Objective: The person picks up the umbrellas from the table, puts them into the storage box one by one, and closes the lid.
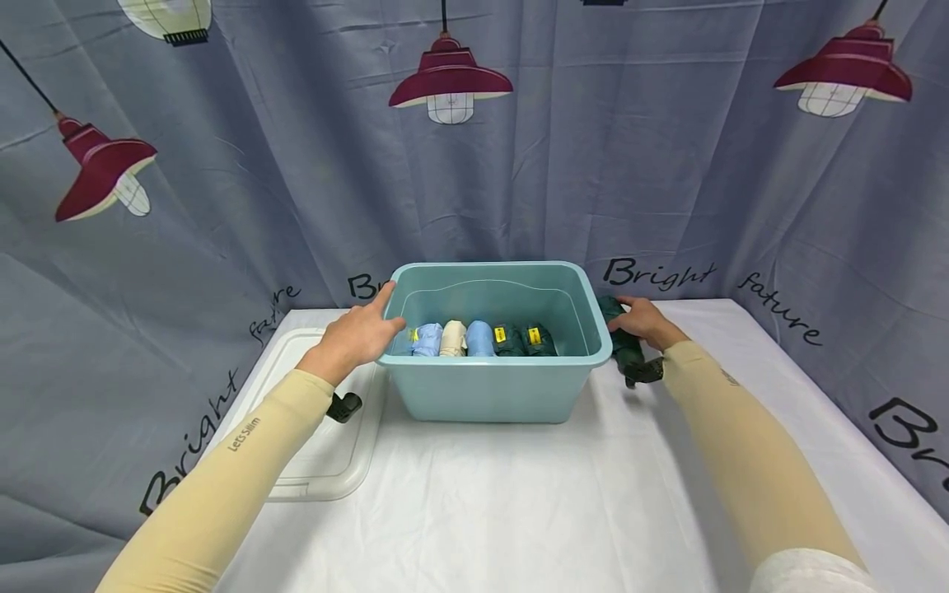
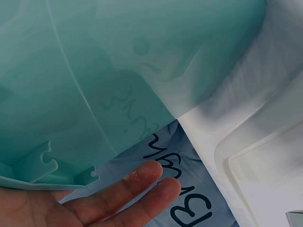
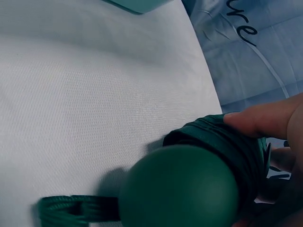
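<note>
My left hand (image 1: pixel 357 336) rests at the left rim of a teal plastic bin (image 1: pixel 489 392), its thumb over the inside. In the left wrist view two fingers (image 2: pixel 142 177) stretch out straight beside the bin's outer wall. To the right of the bin, my right hand (image 1: pixel 647 322) grips a dark green folded umbrella (image 1: pixel 630 354). Its rounded handle end and wrist strap (image 3: pixel 78 208) face the right wrist camera. Inside the bin stands a row of rolled bundles that look like folded umbrellas: a patterned light blue one (image 1: pixel 427 340), a cream one (image 1: pixel 453 339), a blue one (image 1: pixel 480 339) and two dark green ones (image 1: pixel 539 340) with yellow tags.
A whitish translucent lid (image 1: pixel 326 469) lies on the white-covered table (image 1: pixel 504 511), left of the bin and partly under my left forearm. A grey-blue curtain (image 1: pixel 549 181) printed with red lamps and lettering hangs behind and at both sides.
</note>
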Available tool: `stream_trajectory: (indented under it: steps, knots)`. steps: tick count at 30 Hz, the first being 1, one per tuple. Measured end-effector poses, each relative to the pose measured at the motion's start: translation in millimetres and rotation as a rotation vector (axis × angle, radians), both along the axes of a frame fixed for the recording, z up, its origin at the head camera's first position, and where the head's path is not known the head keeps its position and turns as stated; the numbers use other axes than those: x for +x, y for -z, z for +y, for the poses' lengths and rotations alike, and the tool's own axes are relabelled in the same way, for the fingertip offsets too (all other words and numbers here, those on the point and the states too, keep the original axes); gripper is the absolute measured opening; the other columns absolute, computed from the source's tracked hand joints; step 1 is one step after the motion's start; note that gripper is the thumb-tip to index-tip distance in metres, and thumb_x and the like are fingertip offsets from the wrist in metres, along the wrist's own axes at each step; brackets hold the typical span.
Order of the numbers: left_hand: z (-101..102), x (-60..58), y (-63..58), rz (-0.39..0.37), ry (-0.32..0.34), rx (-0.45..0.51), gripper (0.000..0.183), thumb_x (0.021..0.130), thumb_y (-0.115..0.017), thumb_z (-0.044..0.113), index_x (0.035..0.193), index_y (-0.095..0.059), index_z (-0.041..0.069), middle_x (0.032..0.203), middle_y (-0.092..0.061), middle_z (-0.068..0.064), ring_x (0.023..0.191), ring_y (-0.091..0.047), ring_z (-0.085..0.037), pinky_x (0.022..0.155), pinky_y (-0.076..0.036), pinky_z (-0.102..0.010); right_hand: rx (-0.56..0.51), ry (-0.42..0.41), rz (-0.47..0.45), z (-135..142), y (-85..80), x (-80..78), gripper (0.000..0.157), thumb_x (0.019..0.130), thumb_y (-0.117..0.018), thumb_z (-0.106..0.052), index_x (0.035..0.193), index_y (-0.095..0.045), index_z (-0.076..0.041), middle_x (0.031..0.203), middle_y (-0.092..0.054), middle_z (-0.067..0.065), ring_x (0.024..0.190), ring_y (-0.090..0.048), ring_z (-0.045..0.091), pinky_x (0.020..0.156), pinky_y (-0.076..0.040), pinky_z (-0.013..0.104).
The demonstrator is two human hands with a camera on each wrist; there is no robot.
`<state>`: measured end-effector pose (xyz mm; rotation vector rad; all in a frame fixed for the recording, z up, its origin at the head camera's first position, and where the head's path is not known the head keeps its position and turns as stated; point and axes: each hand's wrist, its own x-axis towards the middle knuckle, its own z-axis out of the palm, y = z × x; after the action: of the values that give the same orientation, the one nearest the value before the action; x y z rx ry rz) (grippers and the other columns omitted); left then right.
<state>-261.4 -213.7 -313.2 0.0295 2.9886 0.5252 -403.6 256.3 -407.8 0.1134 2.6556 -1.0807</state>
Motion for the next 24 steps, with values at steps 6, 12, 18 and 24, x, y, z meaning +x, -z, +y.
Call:
stream_trajectory:
  steps: [6,12,18,24]
  knots:
    - [1.2,1.5,-0.7,0.010,0.008,0.004,0.077,0.099,-0.038,0.048,0.164,0.000,0.031,0.120,-0.065,-0.020,0.088,-0.063,-0.031,0.068,-0.046,-0.044,-0.015,-0.013,-0.006,5.2,-10.3,11.1,0.091,0.091,-0.065,-0.017,0.161,-0.008,-0.001,0.164,-0.013,0.029,0.147,-0.025,0.048,0.114,-0.031,0.061]
    - [1.1,1.3,-1.1,-0.003,0.009,0.014,0.077,0.100,-0.037,0.047,0.164,0.001,0.030,0.153,-0.045,-0.022,0.125,-0.056,-0.042,0.088,-0.046,-0.057,-0.035,-0.033,0.019,11.5,-22.8,17.3,0.091,0.094,-0.064,-0.019,0.161,-0.005,0.000,0.162,-0.020,0.031,0.142,-0.036,0.046,0.110,-0.037,0.060]
    - [0.4,0.1,-2.8,0.010,0.009,0.006,0.076,0.100,-0.037,0.047,0.164,0.001,0.030,0.153,-0.044,-0.024,0.119,-0.059,-0.041,0.086,-0.047,-0.057,-0.065,-0.055,0.052,10.2,-41.8,22.1,0.089,0.096,-0.062,-0.017,0.162,-0.004,-0.003,0.158,-0.025,0.035,0.136,-0.044,0.048,0.105,-0.044,0.058]
    - [-0.6,0.6,-2.0,-0.001,0.012,0.006,0.077,0.099,-0.036,0.048,0.164,0.001,0.029,0.147,-0.050,-0.025,0.112,-0.062,-0.038,0.081,-0.048,-0.053,-0.030,-0.070,0.072,5.9,-56.0,25.9,0.087,0.096,-0.063,-0.022,0.162,-0.009,-0.005,0.156,-0.030,0.034,0.131,-0.049,0.047,0.103,-0.046,0.057]
